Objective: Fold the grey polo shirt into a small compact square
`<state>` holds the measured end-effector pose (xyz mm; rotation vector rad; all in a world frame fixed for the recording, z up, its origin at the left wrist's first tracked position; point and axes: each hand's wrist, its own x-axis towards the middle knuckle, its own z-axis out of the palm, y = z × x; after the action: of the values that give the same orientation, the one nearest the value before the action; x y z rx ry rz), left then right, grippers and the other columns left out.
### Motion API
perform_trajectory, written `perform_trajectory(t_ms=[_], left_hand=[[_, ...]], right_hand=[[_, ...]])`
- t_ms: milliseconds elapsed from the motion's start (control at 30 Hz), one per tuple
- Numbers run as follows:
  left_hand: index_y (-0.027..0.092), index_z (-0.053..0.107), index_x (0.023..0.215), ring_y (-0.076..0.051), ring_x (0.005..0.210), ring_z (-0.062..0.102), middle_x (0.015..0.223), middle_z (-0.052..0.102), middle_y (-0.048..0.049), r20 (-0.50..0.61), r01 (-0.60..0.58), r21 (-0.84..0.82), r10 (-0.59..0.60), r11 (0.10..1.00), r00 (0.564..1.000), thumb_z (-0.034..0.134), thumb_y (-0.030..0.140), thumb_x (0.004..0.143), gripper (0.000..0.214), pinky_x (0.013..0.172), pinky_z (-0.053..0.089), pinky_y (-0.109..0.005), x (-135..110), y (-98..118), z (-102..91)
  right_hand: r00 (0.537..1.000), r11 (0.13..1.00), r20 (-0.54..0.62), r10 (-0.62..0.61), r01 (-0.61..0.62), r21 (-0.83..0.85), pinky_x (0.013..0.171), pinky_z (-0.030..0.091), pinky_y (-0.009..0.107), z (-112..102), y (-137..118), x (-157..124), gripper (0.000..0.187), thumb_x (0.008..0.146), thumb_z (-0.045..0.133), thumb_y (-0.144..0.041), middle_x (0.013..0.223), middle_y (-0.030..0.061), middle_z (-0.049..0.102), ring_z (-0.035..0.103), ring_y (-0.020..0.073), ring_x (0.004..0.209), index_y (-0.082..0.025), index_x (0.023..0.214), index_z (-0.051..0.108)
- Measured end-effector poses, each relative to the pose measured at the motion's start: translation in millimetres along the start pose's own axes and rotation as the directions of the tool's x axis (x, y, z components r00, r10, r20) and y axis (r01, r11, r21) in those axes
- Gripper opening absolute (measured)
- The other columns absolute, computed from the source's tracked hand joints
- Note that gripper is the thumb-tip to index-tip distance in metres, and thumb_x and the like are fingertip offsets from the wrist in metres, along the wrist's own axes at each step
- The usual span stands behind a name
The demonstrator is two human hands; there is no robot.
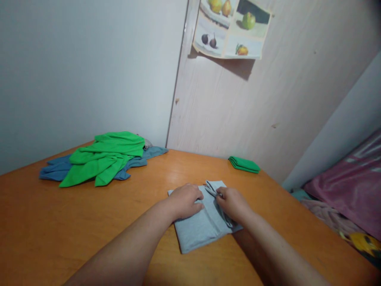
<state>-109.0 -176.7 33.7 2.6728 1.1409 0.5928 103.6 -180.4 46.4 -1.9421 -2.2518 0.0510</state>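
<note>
A grey cloth garment [196, 230], folded into a flat rectangle, lies on the wooden table in front of me. My left hand [186, 201] rests on its left part with the fingers spread flat, pressing the fabric. On the other side, my right hand [233, 203] pinches the right edge of the garment, which is lifted and partly folded over toward the middle. The fabric under both palms is hidden.
A loose pile with a bright green garment [110, 155] over blue cloth [56, 169] lies at the back left. A folded green cloth [244, 164] sits near the back right edge. The orange-brown table [89, 222] meets a wall; pink bedding [351, 186] lies beyond its right side.
</note>
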Motion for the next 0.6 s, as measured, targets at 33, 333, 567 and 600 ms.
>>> perform_trajectory(t_ms=[33,333,567,600], left_hand=[[0.025,0.073,0.098,-0.027,0.098,0.062,0.099,0.07,-0.0078,0.002,0.0,0.001,0.0,1.0,1.0,0.063,0.037,0.083,0.022,0.086,0.047,-0.037,-0.2,0.1,-0.1],[0.023,0.072,0.101,-0.029,0.099,0.062,0.101,0.069,-0.0092,-0.009,-0.012,0.011,0.012,1.0,1.0,0.063,0.041,0.083,0.026,0.086,0.047,-0.038,-0.8,1.1,-0.8],[0.022,0.066,0.105,-0.028,0.102,0.06,0.106,0.067,-0.0086,-0.02,0.052,-0.001,-0.052,0.999,0.998,0.066,0.041,0.081,0.031,0.087,0.047,-0.036,-1.4,-0.2,0.2],[0.021,0.065,0.105,-0.027,0.101,0.06,0.106,0.066,-0.0085,-0.028,0.063,-0.003,-0.063,0.998,0.998,0.066,0.041,0.081,0.031,0.086,0.047,-0.036,-1.7,-0.5,0.3]], right_hand=[[1.0,1.0,0.014,-0.016,0.016,0.011,0.07,0.039,0.024,-0.2,0.4,-0.4,0.021,0.086,0.053,-0.025,0.093,0.0077,0.075,0.067,0.019,0.087,-0.022,0.095,0.072],[0.985,0.992,-0.175,-0.007,0.028,0.12,0.074,0.042,0.025,-0.5,10.1,15.0,0.035,0.096,0.043,-0.037,0.093,0.0082,0.075,0.066,0.0184,0.087,-0.019,0.094,0.072],[0.968,0.955,-0.158,-0.194,0.223,0.195,0.101,0.042,0.027,21.1,17.7,34.3,0.038,0.093,0.044,-0.02,0.125,0.008,0.069,0.062,0.0178,0.116,-0.017,0.123,0.067],[0.963,0.944,-0.129,-0.237,0.26,0.205,0.105,0.04,0.028,25.2,18.8,34.7,0.039,0.093,0.044,-0.02,0.127,0.007,0.068,0.06,0.0176,0.119,-0.018,0.125,0.066]])
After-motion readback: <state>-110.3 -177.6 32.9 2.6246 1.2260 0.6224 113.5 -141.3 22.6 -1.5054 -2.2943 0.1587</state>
